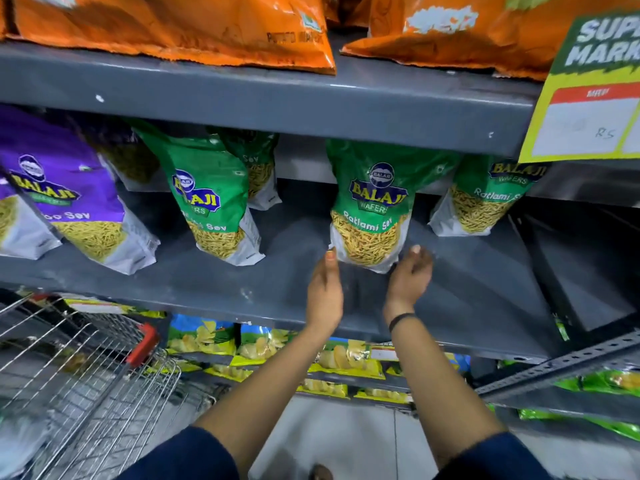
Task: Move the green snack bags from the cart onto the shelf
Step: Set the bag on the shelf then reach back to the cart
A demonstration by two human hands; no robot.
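— On the grey metal shelf (242,292), what stood between the hands?

— A glossy green snack bag (370,206), upright near the front lip, its clear lower window packed with thin yellow strands. The left hand (325,292) had its fingertips at the bag's bottom left corner; the right hand (410,275) cupped the bottom right corner, fingers loosely curled and spread. Neither clamped it.

— And the neighbours?

— Another green bag (214,202) leaned to the left, one more (485,199) to the right, with bare dusty shelf either side of the middle bag. A purple bag (69,202) sat far left.

— The cart?

— A wire cart (86,368) with a red handle, low left, well apart from the hands. Orange crinkled bags (180,29) overhung the shelf above.
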